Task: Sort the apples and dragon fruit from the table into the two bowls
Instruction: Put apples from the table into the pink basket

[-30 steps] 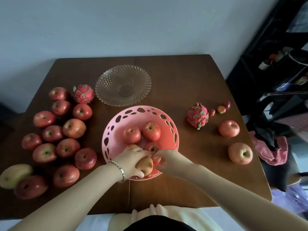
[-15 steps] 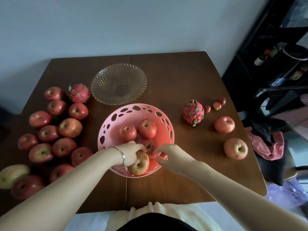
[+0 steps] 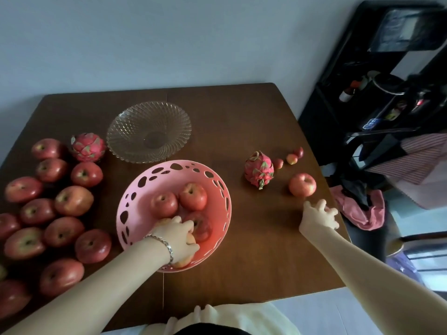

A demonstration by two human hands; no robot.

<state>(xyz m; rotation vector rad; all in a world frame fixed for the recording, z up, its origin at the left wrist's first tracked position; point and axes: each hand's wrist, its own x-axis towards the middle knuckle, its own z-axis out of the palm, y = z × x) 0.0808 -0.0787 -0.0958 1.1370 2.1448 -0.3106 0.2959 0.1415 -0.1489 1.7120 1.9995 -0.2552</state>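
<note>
- The left hand is curled round a pale apple inside the pink bowl, at its near rim.
- The right hand, well right of the pink bowl, has spread, bent fingers over a mostly hidden apple; I cannot tell whether it grips it.
- The glass bowl sits just behind the pink bowl.
- One dragon fruit lies to the right of the pink bowl.

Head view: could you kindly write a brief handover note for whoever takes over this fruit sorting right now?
Left hand grips a pale apple inside the pink bowl, beside three other apples. Right hand covers the near-right apple at the table edge; grip unclear.
Done: four apples in the pink bowl. Glass bowl is empty.
Left: left dragon fruit, right dragon fruit, the apple cluster on the left, the far-right apple.
</note>
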